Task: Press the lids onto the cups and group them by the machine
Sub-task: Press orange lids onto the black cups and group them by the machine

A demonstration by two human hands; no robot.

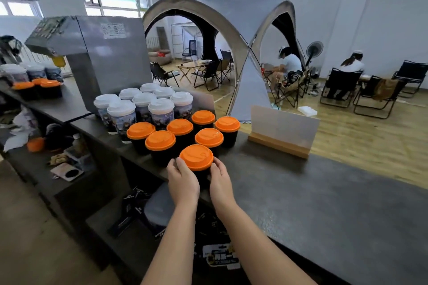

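Cupping the nearest black cup (201,177) between both hands, you look to be at the placing step: your left hand (183,179) curls round its left side, your right hand (220,179) round its right, fingers wrapped on the wall just under the orange lid (196,157). That lid appears seated already, so I judge the pressing done for this one. It stands on the counter (324,192) at the front of the group, near the machine (111,53). Next, nudge it up snug to its neighbours, then let go without tipping it.

Count: seven orange-lidded cups here, yours included, and eight white-lidded cups (161,113) behind them. More of both sit far left, too blurred to count surely.
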